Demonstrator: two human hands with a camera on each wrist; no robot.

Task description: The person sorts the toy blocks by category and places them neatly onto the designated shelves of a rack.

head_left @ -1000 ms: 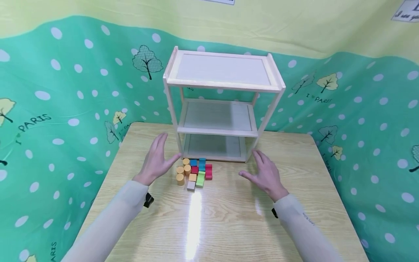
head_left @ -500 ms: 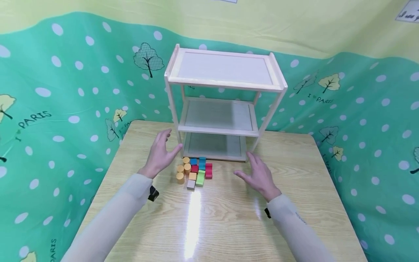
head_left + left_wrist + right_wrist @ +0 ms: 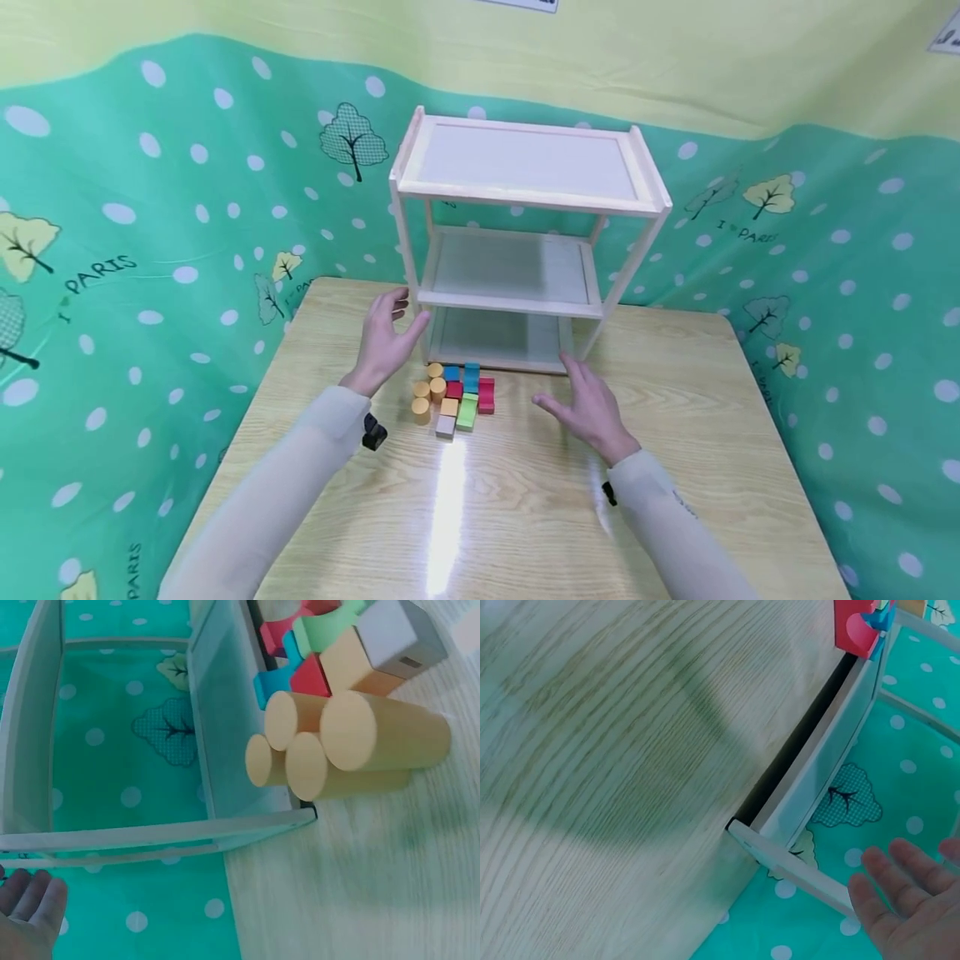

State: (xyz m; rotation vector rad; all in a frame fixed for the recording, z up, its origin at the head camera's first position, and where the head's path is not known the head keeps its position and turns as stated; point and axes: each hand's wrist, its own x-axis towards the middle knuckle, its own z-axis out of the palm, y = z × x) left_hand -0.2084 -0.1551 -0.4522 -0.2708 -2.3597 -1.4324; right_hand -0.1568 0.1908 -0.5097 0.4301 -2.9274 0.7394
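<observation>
Three-tier shelf (image 3: 525,160): pale frame, grey panels, upright.
Cylinders (image 3: 422,411): four, tan, upright, near the shelf's left front corner.
Coloured blocks (image 3: 467,410): blue, red, green, orange, grey, grouped beside the cylinders.

Left hand (image 3: 384,343) and right hand (image 3: 592,410) extend forward, unclenched, well apart.

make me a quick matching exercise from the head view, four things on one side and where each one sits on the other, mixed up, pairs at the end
Things
1. gray block
2. four tan cylinders
3. red notched block
4. three-tier shelf

Places, as the head view shows them
a. right end of the block cluster
b. standing behind the cluster
c. front end of the cluster
d. left side of the cluster

Right pairs
1-c
2-d
3-a
4-b
</observation>
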